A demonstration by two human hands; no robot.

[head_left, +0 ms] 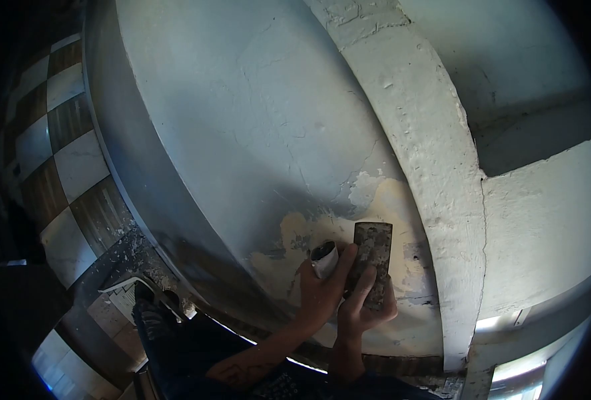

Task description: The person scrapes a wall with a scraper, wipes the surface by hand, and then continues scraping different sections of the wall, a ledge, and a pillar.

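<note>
My left hand is closed around a short rolled piece of sandpaper, pale outside and dark inside. Its thumb reaches across to the edge of a worn, dark rectangular sanding block. My right hand grips the lower part of that block, thumb on its speckled face and fingers round the far side. Both hands are close together in front of the wall. Around them, the wall carries cream filler patches and flaked paint.
A raised, rough-edged white band curves down the wall on the right, with a recess beyond it. Checkered tiles lie at the left. A white metal frame stands near my legs.
</note>
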